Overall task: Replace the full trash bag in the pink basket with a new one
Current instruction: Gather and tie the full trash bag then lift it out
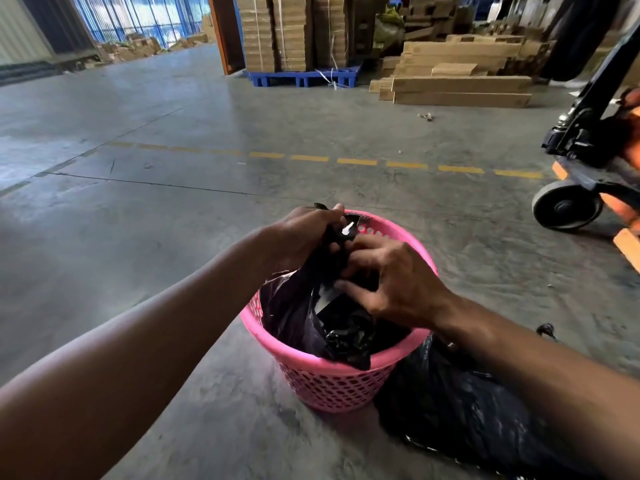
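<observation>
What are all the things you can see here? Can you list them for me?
basket: one, pink, on the floor in front of the person
new bag: one, black, inside the basket, being opened out
full bag: one, black, on the floor right of the basket
pallet jack: one, orange and black, right edge
dashed line: one, yellow, across the grey floor
pallet: one, blue, at the back under stacked brown cardboard
long boxes: several, brown, back right on the floor
left hand: grip on the new bag's top edge
right hand: grip on the new bag
</observation>
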{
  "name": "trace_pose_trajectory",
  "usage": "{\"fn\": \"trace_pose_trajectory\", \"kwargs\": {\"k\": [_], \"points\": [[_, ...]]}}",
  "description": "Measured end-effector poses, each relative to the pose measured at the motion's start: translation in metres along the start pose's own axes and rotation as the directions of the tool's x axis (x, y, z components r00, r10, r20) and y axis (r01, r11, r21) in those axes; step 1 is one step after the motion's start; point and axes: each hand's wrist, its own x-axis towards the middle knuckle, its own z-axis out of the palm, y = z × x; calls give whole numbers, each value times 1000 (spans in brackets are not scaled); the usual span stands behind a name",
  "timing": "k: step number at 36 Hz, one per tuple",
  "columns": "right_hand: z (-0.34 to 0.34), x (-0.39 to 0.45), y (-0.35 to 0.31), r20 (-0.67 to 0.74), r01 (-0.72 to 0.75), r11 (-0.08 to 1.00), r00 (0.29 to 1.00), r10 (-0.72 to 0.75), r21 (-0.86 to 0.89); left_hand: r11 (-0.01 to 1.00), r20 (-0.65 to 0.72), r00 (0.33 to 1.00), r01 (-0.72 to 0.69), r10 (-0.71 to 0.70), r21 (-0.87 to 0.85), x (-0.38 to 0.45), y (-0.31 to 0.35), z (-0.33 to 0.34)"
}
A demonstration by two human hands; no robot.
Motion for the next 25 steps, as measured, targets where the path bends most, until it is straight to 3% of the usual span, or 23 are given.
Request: {"fn": "trace_pose_trajectory", "kwargs": {"k": [2,3,5,7,8,10,13,16,18,25], "points": [[-10,7,-3,-125,-63,996,990,71,65,904,-23,967,-230,255,361,-6,1,1],[-15,10,-3,-188,-99,991,976,115,91,757,33,928,-324,372,567,-10,1,0],[-20,19,2,-220,-174,972,953,206,155,346,169,846,-378,505,858,-16,0,-4],[-20,30,8,-149,-231,942,951,272,245,-6,311,727,-389,612,921,-20,-8,-8],[-18,36,12,-110,-247,923,951,290,295,-122,385,655,-410,650,904,-23,-12,-9],[-13,47,19,-55,-282,879,944,326,384,-246,494,557,-462,667,852,-26,-22,-11],[-11,57,26,4,-316,875,941,338,367,-352,581,474,-488,661,799,-26,-36,-19],[-14,61,25,134,-285,898,958,254,336,-383,588,426,-475,688,792,-23,-42,-27],[-18,61,24,178,-284,888,956,233,362,-340,566,429,-496,704,799,-22,-42,-30],[-32,56,26,112,-294,858,956,273,421,-254,548,472,-551,690,795,-21,-38,-24]]}}
